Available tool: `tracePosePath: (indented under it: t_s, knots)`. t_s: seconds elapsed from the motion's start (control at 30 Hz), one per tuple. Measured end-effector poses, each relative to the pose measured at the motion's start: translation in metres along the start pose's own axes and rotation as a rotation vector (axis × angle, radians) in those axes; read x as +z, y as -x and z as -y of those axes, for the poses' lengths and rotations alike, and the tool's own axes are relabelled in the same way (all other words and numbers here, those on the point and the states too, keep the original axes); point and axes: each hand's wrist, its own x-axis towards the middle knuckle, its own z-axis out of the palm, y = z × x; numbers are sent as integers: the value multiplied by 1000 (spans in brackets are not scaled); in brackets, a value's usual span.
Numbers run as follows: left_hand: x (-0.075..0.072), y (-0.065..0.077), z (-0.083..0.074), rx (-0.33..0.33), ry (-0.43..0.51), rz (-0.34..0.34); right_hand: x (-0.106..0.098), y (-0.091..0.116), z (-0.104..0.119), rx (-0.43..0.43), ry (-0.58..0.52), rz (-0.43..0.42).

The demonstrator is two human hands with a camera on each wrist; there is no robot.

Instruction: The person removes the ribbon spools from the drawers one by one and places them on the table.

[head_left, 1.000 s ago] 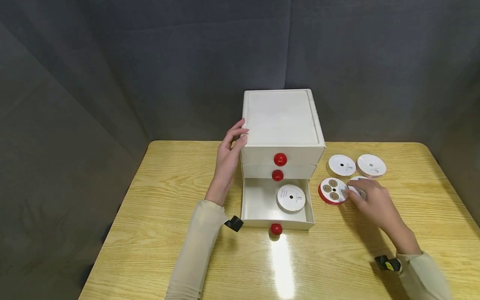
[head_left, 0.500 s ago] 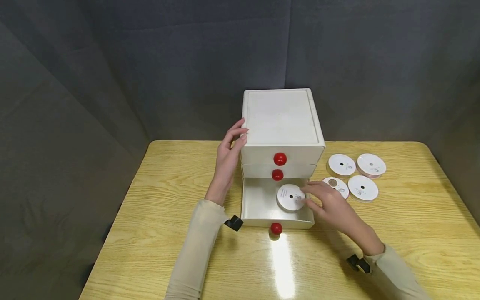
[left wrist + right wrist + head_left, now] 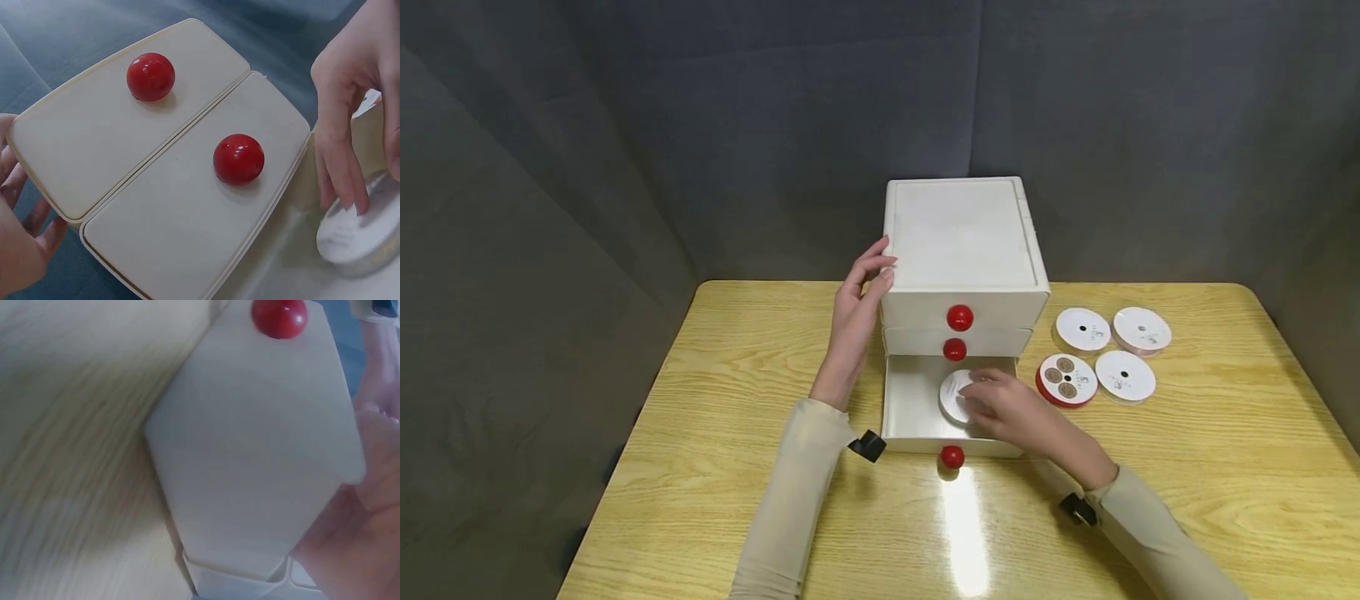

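A white drawer unit (image 3: 958, 237) with red knobs stands on the table, its bottom drawer (image 3: 910, 408) pulled out. My left hand (image 3: 857, 304) rests on the unit's left side, fingers over the upper edge. Inside the drawer lies a white ribbon spool (image 3: 955, 398), partly hidden by my right hand (image 3: 1011, 412). In the left wrist view, the fingertips (image 3: 359, 203) of my right hand point down and touch the spool's top face. The right wrist view shows the drawer's outer side (image 3: 250, 437) with the palm (image 3: 362, 544) beside it.
Several ribbon spools lie on the table right of the unit: a red-edged one (image 3: 1078, 379), a white one (image 3: 1126, 377), and others behind them (image 3: 1082, 329). The two upper drawers (image 3: 917, 310) are closed. A dark curtain (image 3: 775, 142) hangs behind the table.
My right hand has moved left from the spools on the table into the drawer. The spool in the drawer has shifted slightly left. My left hand has stayed put.
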Motion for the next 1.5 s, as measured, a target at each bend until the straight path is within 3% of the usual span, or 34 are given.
tracePosePath:
  t_s: [0.13,0.33,0.47,0.77,1.07,1.5]
  knots:
    - [-1,-1,0,0,7,4,2,-7,-2,-12,-59,49]
    - [-1,1,-1,-13,4,4,6,-15,-7,-40,-27,160]
    - [-1,1,-1,-5,5,6,9,-17,-8,-54,-20,166]
    - [-1,1,-1,5,11,9,14,-17,-10,-113,28,80]
    - [-1,0,0,9,20,5,12,-14,-7,-110,-41,-70]
    - [-1,1,-1,-2,16,4,-27,13,-1,-23,-132,-255]
